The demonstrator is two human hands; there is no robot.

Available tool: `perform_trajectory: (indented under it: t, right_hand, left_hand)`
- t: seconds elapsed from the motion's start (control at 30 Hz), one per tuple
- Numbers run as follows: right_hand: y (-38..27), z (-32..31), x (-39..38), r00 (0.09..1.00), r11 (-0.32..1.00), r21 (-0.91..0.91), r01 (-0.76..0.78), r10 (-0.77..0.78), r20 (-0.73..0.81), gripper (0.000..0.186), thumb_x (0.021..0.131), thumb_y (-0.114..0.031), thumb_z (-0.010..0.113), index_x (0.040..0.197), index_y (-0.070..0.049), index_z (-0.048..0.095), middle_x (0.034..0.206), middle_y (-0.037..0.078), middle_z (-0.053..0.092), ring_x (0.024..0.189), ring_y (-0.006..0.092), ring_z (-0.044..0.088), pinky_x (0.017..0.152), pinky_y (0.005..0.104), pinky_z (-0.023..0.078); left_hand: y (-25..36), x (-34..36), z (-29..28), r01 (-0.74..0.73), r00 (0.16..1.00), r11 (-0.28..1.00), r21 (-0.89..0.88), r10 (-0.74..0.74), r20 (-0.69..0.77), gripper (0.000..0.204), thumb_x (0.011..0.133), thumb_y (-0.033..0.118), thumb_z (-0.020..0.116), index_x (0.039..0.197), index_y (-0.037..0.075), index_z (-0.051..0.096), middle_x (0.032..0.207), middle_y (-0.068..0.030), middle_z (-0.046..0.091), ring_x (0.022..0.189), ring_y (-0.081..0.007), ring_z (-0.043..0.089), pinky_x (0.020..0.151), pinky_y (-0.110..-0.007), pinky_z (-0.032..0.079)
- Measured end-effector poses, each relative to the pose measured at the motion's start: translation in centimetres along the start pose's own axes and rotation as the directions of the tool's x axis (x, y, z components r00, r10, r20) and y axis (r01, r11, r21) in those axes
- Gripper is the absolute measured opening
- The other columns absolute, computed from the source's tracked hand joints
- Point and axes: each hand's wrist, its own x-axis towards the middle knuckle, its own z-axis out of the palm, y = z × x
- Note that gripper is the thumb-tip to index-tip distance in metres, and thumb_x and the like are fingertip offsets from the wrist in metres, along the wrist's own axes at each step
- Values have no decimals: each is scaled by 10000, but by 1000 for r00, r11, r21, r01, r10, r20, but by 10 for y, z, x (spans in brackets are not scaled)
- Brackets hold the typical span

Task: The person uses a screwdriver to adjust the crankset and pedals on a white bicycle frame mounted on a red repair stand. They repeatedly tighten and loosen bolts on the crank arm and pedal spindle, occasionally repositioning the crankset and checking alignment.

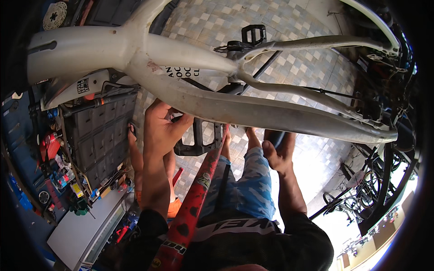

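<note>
A bare silver-white bicycle frame (pixel 212 106) spans the view from left to right, its wide end at the left. Just below its lower tube, my left hand (pixel 160 131) is closed, thumb toward the right, around something dark that the frame and fingers mostly hide. Beside that hand hangs a black flat pedal (pixel 199 137). My right hand (pixel 282 156) is under the same tube farther right, its thumb and fingers closed on a dark rounded object (pixel 275 135), partly covered by the tube. A red, black-spotted tube (pixel 194 194) slants up between my arms to the pedal.
A second black pedal (pixel 253 35) lies beyond the frame. At left are a dark panelled case (pixel 106 140), a cluttered tool area (pixel 58 171) and a grey-white cabinet (pixel 86 226). Another person's orange shorts (pixel 174 207) show by my left arm. Bicycle parts (pixel 361 189) crowd the right.
</note>
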Motion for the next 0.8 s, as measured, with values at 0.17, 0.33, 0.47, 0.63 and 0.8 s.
perform_trajectory:
  t: [0.17, 0.33, 0.47, 0.63, 0.8]
  right_hand:
    - [-78, -21, 7, 843, 784, -359, 507, -538, 16, 952, 958, -250, 708, 1641, -56, 75, 687, 105, 563, 510, 169, 528, 496, 279, 419]
    - [-123, -1, 21, 819, 872, -394, 290, -439, -369, 1021, 963, -383, 723, 1657, -155, 8, 736, 85, 575, 554, 133, 516, 522, 283, 413]
    - [-134, -11, 59, 777, 779, -539, 320, -541, -321, 744, 1002, -281, 696, 1567, 27, 324, 1086, 118, 652, 834, 126, 627, 753, 264, 519]
    - [-132, -27, 63, 747, 649, -662, 374, -634, -200, 605, 985, -179, 703, 1479, 36, 428, 1406, 172, 549, 1150, 190, 610, 1026, 311, 489]
    - [-138, -25, 62, 774, 686, -616, 387, -605, -187, 573, 975, -157, 715, 1447, 31, 448, 1401, 160, 557, 1171, 193, 604, 1030, 308, 485]
  left_hand:
    - [28, 11, 21, -124, 975, 990, 65, 109, 194, 169, 883, -12, 782, 1013, -22, 675, 967, -34, 694, 831, -96, 671, 761, -246, 516]
    - [42, 21, 58, -254, 953, 942, 220, 204, 226, 256, 816, 28, 828, 1024, 2, 679, 986, -82, 706, 926, -184, 703, 809, -323, 532]
    - [44, 18, 56, -278, 953, 925, 261, 230, 198, 246, 833, 28, 803, 1044, -6, 681, 959, -88, 706, 913, -179, 706, 808, -317, 538]
    - [3, 8, -1, -38, 991, 986, 165, 16, 129, 265, 860, 83, 782, 1110, 7, 738, 958, -113, 761, 927, -194, 737, 755, -331, 569]
    - [-29, 4, -29, 8, 1000, 990, 142, -10, 13, 262, 904, -18, 717, 1166, -12, 720, 1128, -110, 712, 832, -153, 723, 733, -277, 568]
